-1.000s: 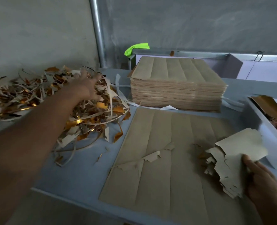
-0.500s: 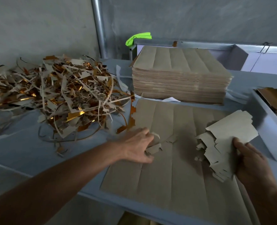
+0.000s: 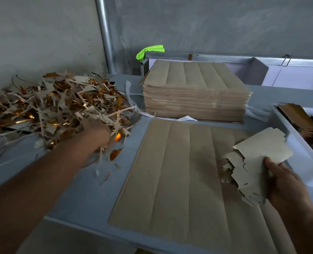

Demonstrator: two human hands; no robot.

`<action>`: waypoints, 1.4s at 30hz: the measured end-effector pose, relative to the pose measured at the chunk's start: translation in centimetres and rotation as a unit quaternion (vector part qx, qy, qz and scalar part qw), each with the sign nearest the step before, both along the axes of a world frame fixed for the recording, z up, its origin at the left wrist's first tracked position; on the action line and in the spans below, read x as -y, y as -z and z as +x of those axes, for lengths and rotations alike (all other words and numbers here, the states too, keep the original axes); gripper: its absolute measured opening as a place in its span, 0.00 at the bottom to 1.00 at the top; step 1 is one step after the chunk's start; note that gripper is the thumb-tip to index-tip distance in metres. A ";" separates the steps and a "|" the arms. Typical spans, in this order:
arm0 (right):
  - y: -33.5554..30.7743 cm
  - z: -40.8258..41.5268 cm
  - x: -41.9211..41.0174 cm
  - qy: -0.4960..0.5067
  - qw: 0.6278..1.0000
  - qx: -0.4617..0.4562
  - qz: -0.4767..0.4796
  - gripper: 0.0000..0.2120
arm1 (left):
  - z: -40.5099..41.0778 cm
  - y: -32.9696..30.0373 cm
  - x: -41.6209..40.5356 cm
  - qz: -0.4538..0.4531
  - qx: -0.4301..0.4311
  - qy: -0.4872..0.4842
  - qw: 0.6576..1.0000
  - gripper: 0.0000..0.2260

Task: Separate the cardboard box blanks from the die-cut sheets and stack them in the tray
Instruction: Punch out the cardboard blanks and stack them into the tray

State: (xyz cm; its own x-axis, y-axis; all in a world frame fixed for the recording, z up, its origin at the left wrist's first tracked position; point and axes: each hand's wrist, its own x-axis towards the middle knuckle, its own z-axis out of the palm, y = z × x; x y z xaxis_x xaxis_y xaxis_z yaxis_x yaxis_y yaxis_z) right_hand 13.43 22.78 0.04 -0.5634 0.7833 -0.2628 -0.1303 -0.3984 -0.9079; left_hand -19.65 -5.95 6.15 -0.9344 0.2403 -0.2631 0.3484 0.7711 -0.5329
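My right hand (image 3: 287,184) grips a fanned bundle of pale cardboard box blanks (image 3: 256,162) over the right side of a flat die-cut sheet (image 3: 179,171) on the blue table. My left hand (image 3: 97,132) reaches left to the edge of the scrap pile (image 3: 51,107). Its fingers are curled downward and pale scrap strips (image 3: 100,156) hang from under it. A tall stack of die-cut sheets (image 3: 196,94) stands behind the flat sheet. The tray (image 3: 302,158) at the right holds brown and gold blanks (image 3: 300,121).
Waste strips, pale and gold, cover the table's left part, with a few loose bits (image 3: 115,153) near the sheet. A metal pipe (image 3: 104,33) runs up the wall, and a green object (image 3: 150,50) lies behind the stack. The table's front edge (image 3: 75,222) is close below.
My left hand picked a scrap piece off the flat sheet and swung left with it to the scrap pile. My right hand kept hold of the blanks, shifting slightly.
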 end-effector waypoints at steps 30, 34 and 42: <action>-1.2 -5.5 5.4 -0.063 0.995 0.028 0.077 0.06 | 8.2 4.8 -6.0 0.227 0.108 0.289 0.924 0.30; -1.7 -5.4 5.2 -0.055 0.990 0.018 0.132 0.13 | 2.9 7.3 -3.4 0.252 0.081 0.189 0.946 0.24; -2.7 -5.1 4.6 -0.122 0.960 0.013 0.253 0.38 | 3.2 1.2 -4.7 0.097 -0.109 0.220 0.964 0.12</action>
State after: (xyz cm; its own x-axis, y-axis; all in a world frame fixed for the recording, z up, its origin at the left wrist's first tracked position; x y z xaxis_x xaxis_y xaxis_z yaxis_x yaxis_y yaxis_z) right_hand 8.31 18.18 2.74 -0.7451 0.6594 0.1000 -0.0637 0.0790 -0.9948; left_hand -16.46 -1.28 4.93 -0.7582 0.6517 0.0187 0.5606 0.6664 -0.4916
